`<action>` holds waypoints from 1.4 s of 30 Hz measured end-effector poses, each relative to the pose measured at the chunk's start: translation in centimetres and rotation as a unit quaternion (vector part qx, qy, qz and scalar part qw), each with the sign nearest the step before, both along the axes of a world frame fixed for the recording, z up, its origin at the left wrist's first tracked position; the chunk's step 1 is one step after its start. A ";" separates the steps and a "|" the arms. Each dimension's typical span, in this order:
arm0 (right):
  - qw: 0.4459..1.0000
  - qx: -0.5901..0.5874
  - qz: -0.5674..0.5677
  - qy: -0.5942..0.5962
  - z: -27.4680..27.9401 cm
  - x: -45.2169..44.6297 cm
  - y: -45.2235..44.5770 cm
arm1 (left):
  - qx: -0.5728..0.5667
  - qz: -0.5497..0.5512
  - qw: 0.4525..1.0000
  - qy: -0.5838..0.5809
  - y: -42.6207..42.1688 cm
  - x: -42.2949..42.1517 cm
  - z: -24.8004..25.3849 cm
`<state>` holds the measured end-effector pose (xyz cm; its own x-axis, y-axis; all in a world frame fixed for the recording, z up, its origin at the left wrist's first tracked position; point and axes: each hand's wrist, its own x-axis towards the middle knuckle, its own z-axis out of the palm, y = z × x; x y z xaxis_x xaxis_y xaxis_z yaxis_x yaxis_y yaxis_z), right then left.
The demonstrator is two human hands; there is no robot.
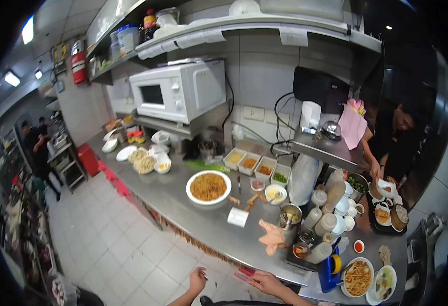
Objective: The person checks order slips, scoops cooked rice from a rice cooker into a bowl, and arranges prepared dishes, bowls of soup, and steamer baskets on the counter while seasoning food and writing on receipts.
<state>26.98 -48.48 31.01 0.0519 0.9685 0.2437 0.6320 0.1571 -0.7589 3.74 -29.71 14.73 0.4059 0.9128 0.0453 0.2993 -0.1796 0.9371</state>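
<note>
My left hand (198,279) is in front of the steel counter, over the tiled floor, its fingers loosely bent with nothing visible in them. To the right, my right hand (265,282) is near the counter's front edge, fingers stretched out, and holds nothing I can see. Neither hand touches a dish. Nearest on the counter are an orange cloth (272,236) and a white paper slip (238,217). Behind the slip sits a white plate of fried rice (208,186). A bowl of noodles (358,277) and a bowl of soup (385,282) stand at the right.
Tubs of toppings (249,162), a metal pot (289,216) and squeeze bottles (328,223) line the counter. A microwave (183,92) sits on a raised shelf. Another person's hand (375,171) reaches over a dark tray (391,228) at right. Other people stand far left.
</note>
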 end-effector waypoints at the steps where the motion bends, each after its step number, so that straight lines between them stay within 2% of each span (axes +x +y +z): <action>1: 1.000 0.008 -0.024 0.008 0.0 -0.7 2.5 | 0.014 0.056 0.996 -0.071 2.8 0.7 3.0; 2: 0.999 -0.043 -0.032 0.003 -0.9 -0.9 5.0 | -0.001 0.076 0.989 -0.127 5.9 1.2 5.0; 4: 0.999 -0.015 -0.039 -0.029 -0.9 -2.4 9.5 | -0.028 0.082 0.973 -0.212 11.6 3.1 7.4; 6: 0.999 -0.002 -0.028 -0.041 -0.5 -4.2 12.8 | -0.097 0.049 0.974 -0.199 16.5 5.6 8.3; 8: 0.999 0.002 -0.007 -0.037 -0.4 -5.5 15.3 | -0.323 0.038 0.915 -0.240 19.9 9.3 10.1; 10: 1.000 -0.008 -0.012 -0.021 -0.8 -6.1 16.4 | -0.397 0.027 0.882 -0.252 21.8 12.6 11.2; 13: 0.998 -0.055 -0.012 -0.033 -2.2 -5.6 16.5 | -0.318 0.016 0.919 -0.234 23.9 16.5 11.5; 14: 0.997 -0.072 -0.012 -0.037 -2.5 -5.1 16.3 | -0.313 0.022 0.916 -0.249 25.3 17.6 10.5; 17: 0.995 -0.094 -0.013 0.004 -3.5 -3.2 16.2 | -0.240 0.114 0.929 -0.258 25.4 18.7 11.8; 19: 0.992 -0.115 -0.023 0.048 -1.6 -1.9 16.8 | -0.249 0.106 0.932 -0.242 25.7 18.4 11.0; 23: 0.985 -0.132 -0.094 0.058 -2.9 0.8 20.8 | -0.264 0.071 0.928 -0.253 27.4 16.9 11.4; 24: 0.987 -0.099 -0.112 0.061 -3.9 1.6 22.3 | -0.279 0.062 0.921 -0.266 27.7 16.2 11.5; 26: 0.967 -0.077 -0.168 0.179 -5.0 2.7 25.7 | -0.294 0.016 0.924 -0.244 28.2 13.9 11.7; 29: 0.897 -0.064 -0.256 0.355 -5.8 3.5 30.2 | -0.291 -0.067 0.932 -0.207 28.6 9.1 11.7; 33: 0.887 -0.119 -0.327 0.304 -7.0 3.9 33.9 | -0.263 -0.169 0.935 -0.166 29.4 3.1 10.4; 35: 0.893 -0.147 -0.346 0.247 -7.7 4.0 34.5 | -0.321 -0.206 0.911 -0.155 29.8 0.7 10.5; 36: 0.909 -0.169 -0.325 0.197 -5.6 3.1 34.2 | -0.332 -0.218 0.908 -0.135 29.5 -0.1 11.6; 38: 0.923 -0.127 -0.336 0.142 -8.0 2.3 33.6 | -0.348 -0.230 0.902 -0.115 30.1 -1.1 11.7; 39: 0.927 -0.105 -0.341 0.114 -7.2 1.1 33.7 | -0.354 -0.235 0.899 -0.104 30.0 -1.6 13.4; 40: 0.909 -0.142 -0.354 0.166 -6.3 -0.1 33.1 | -0.341 -0.205 0.913 -0.093 29.7 -2.6 15.3; 42: 0.893 -0.074 -0.378 0.232 -9.2 -2.3 31.9 | -0.359 -0.245 0.894 -0.104 31.2 -3.1 14.6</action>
<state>24.67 -16.58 21.83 0.7670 0.6335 -0.1019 0.1267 -0.3052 -0.9438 0.66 1.53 29.37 0.8166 0.4507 -0.3606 0.1559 0.4294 0.8896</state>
